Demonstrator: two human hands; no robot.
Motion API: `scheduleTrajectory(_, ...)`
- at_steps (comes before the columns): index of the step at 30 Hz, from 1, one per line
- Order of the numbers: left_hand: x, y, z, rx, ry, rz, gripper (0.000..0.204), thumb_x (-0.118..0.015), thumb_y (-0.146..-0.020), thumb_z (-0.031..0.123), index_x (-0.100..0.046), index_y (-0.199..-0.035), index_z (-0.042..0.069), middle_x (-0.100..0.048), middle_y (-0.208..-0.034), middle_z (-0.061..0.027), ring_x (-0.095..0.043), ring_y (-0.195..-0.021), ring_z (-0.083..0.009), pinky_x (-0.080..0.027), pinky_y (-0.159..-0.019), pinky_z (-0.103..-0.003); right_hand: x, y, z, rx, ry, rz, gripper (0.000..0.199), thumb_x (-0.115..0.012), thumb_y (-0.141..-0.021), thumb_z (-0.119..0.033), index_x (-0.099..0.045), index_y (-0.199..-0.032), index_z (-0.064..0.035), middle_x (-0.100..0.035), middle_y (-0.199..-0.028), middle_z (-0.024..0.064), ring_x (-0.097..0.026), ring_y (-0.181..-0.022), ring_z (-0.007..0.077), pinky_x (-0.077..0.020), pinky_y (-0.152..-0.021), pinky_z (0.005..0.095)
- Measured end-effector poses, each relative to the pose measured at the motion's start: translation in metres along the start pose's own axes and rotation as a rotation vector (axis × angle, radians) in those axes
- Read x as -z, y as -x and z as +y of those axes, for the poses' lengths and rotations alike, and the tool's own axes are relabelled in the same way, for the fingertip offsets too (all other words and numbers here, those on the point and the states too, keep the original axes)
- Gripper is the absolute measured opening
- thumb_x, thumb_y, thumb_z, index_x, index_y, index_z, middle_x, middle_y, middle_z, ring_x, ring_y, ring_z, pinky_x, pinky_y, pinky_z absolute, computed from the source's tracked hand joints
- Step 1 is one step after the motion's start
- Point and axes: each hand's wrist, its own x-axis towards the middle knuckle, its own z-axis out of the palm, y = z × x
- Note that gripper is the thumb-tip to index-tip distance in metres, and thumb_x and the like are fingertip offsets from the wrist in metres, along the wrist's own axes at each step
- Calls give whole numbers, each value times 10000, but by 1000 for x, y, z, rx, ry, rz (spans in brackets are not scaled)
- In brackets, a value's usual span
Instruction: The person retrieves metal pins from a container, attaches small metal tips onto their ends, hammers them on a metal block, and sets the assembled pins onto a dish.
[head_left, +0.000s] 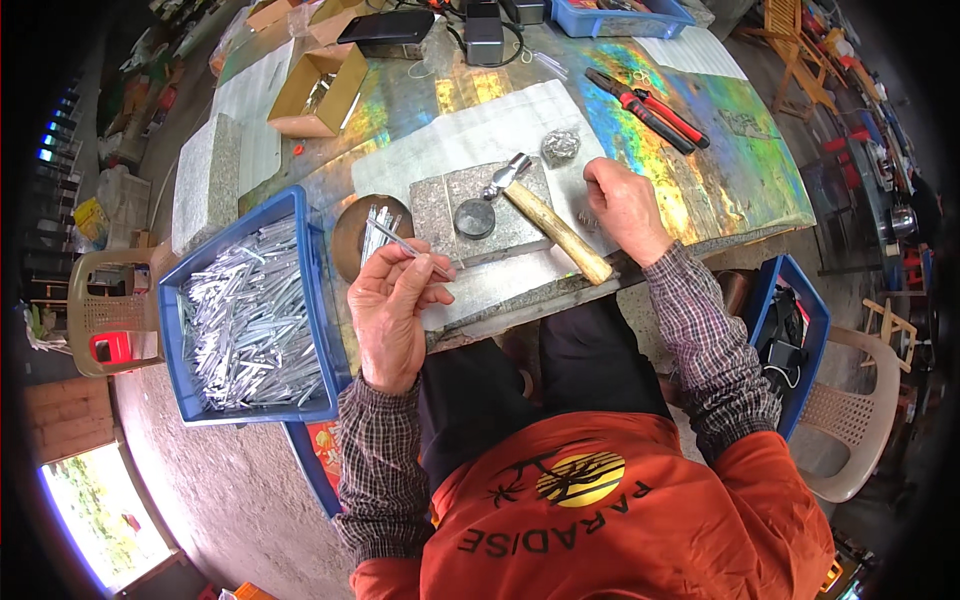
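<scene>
My left hand (pixel 392 318) pinches a thin silvery metal strip (pixel 407 244) between thumb and fingers, beside a round brown dish (pixel 350 238) with more strips in it. On a white sheet, my right hand (pixel 632 210) is closed with its fingers curled; whatever they hold, if anything, is hidden. Near it lie small metal bits (pixel 588 219) and a crumpled silvery lump (pixel 560 147). Between my hands is a flat grey stone block (pixel 430 207) bearing a round dark metal disc (pixel 474 218). A wooden-handled hammer (pixel 555 228) rests across the block, its handle toward me.
At my left stands a blue bin (pixel 328 350) full of silvery strips. Red-handled pliers (pixel 655 112) lie at the far right of the table. Farther back are an open cardboard box (pixel 300 122) and a blue tray (pixel 600 22). Another blue bin (pixel 815 330) stands at my right.
</scene>
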Motion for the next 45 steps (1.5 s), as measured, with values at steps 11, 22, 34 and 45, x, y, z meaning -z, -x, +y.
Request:
scheduleTrajectory(11, -4, -1, -6, -143, -374, 48, 182, -569, -879, 13, -601, -1043, -57, -611, -780, -86, -566, -681, -108, -468, -577, -206, 29, 7, -27, -116, -369, 69, 152, -574, -751, 40, -600, -895, 0, -586, -787, 133, -592, -694, 291, -458, -608, 352)
scheduleTrajectory(22, 9, 0, 6, -452, -820, 224, 130, -694, -773, 25, -677, -900, -1, -590, -727, -16, -478, -604, -54, -386, -543, -190, 35, 13, -44, -158, -496, 96, 125, -588, -759, 47, -601, -870, -9, -617, -793, 122, -612, -707, 266, -467, -614, 330)
scheduleTrajectory(34, -8, -15, 10, -498, -1013, -21, 122, -675, -770, -5, -656, -891, -13, -589, -724, -13, -451, -583, -44, -378, -537, -193, 53, 14, -64, -165, -571, 86, 95, -605, -762, 45, -603, -839, -12, -597, -770, 74, -604, -667, 152, -453, -563, 260)
scheduleTrajectory(45, -4, -13, -11, -397, -793, 18, 94, -626, -823, 3, -627, -901, -49, -654, -781, -93, -588, -672, -112, -474, -603, -218, 45, 21, -96, -420, -1159, -81, 53, -607, -830, 24, -618, -882, 23, -638, -791, 45, -623, -661, 85, -485, -574, 191)
